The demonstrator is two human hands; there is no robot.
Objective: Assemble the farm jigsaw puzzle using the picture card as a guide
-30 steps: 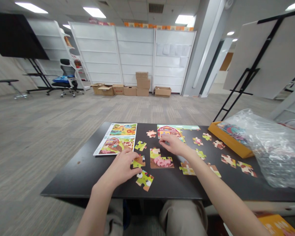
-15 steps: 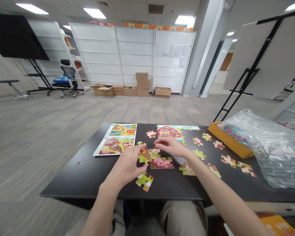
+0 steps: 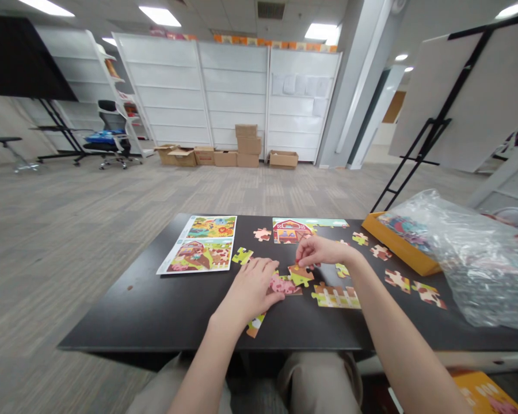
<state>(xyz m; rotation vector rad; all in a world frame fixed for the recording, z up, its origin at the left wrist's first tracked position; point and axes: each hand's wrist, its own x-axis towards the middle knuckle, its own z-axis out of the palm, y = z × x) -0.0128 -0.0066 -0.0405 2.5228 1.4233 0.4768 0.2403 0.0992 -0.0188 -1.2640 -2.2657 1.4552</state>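
Note:
Between the thumb and fingers of my right hand (image 3: 322, 253) is a brown-and-green puzzle piece (image 3: 301, 276), tilted just above the table. My left hand (image 3: 255, 286) lies low with its fingers stretched over the left side of the joined pig section (image 3: 285, 286), covering part of it. Under the left wrist, a green-and-brown piece (image 3: 254, 326) sticks out. A green piece (image 3: 242, 256) sits beyond the left fingertips. The barn section (image 3: 290, 231) with its sky strip lies past my right hand, and a fence section (image 3: 334, 296) is near the right forearm.
A printed picture sheet (image 3: 198, 246) lies at the table's left. Several loose pieces, including a cow-patterned one (image 3: 397, 280), are spread on the right. There stand a yellow box (image 3: 403, 247) and a clear plastic bag (image 3: 475, 259). The black table's (image 3: 125, 322) front edge is near my knees.
My right hand has moved right and nearer, now holding the brown-and-green piece that was by my left fingers. My left hand has shifted right onto the pig section, uncovering the green piece.

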